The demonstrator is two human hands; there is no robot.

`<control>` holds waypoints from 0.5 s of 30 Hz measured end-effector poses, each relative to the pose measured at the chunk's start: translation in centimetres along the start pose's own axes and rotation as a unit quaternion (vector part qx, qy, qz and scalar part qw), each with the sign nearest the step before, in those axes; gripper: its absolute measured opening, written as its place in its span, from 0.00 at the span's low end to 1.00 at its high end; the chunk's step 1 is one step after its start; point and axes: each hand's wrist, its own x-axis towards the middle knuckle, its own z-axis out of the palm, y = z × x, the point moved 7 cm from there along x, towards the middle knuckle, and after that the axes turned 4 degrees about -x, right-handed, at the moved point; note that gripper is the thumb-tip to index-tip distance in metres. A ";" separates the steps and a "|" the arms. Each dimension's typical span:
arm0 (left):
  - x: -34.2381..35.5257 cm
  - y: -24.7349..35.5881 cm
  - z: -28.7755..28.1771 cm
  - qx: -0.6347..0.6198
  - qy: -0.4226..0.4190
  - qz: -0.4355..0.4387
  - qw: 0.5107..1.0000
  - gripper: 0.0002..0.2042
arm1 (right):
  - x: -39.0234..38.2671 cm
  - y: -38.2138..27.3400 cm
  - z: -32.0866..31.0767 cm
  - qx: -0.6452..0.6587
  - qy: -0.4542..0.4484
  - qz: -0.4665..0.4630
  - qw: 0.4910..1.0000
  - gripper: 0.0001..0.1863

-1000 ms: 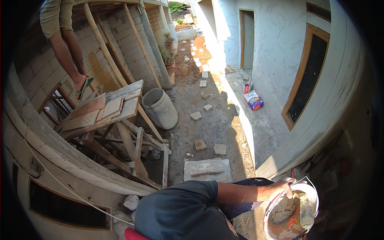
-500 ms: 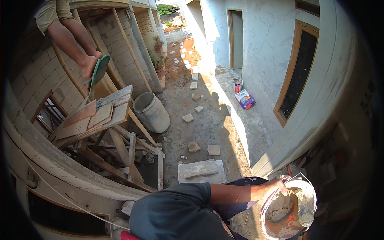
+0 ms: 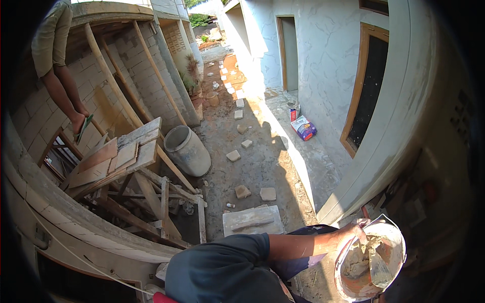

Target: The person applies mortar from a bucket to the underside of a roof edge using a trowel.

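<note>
My left hand [image 3: 356, 231] is closed on the rim of a mortar-smeared bucket [image 3: 339, 275] at the lower right. My left forearm stretches across to it from a dark sleeve [image 3: 217, 267]. Wet grey mortar [image 3: 355, 265] lies in the bucket, with reddish patches on the inner wall. A metal trowel blade [image 3: 380, 271] leans inside, with mortar near its upper end; its handle cannot be made out. The thin wire handle [image 3: 386, 217] arcs over the far rim. My right hand is out of view.
Far below, stones [image 3: 242, 191] and a slab [image 3: 252, 220] lie along the alley. A concrete cylinder [image 3: 188, 151] stands beside a wooden scaffold [image 3: 151, 194] topped with boards [image 3: 118, 159]. Another person's legs [image 3: 60, 93] show upper left. A bag [image 3: 303, 128] lies by the right wall.
The trowel blade has shifted left and down within the bucket, baring more mortar. The other person's legs have moved left, away from the boards. My left hand stays at the rim.
</note>
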 end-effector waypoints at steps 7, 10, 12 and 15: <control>-1.3 2.0 3.1 -0.016 0.006 0.004 1.000 0.34 | -0.2 -0.3 0.3 0.033 0.024 -0.010 0.999 0.22; -1.3 1.8 2.8 -0.010 -0.013 0.013 1.000 0.33 | 0.0 -0.4 0.5 0.044 0.032 -0.009 0.998 0.22; -1.4 1.8 3.0 -0.006 -0.025 0.022 0.999 0.33 | -0.2 -0.4 0.6 0.048 0.035 -0.012 0.998 0.22; -1.7 2.4 3.4 -0.004 -0.054 0.050 0.997 0.33 | -0.1 -0.5 0.8 0.054 0.040 -0.017 0.998 0.22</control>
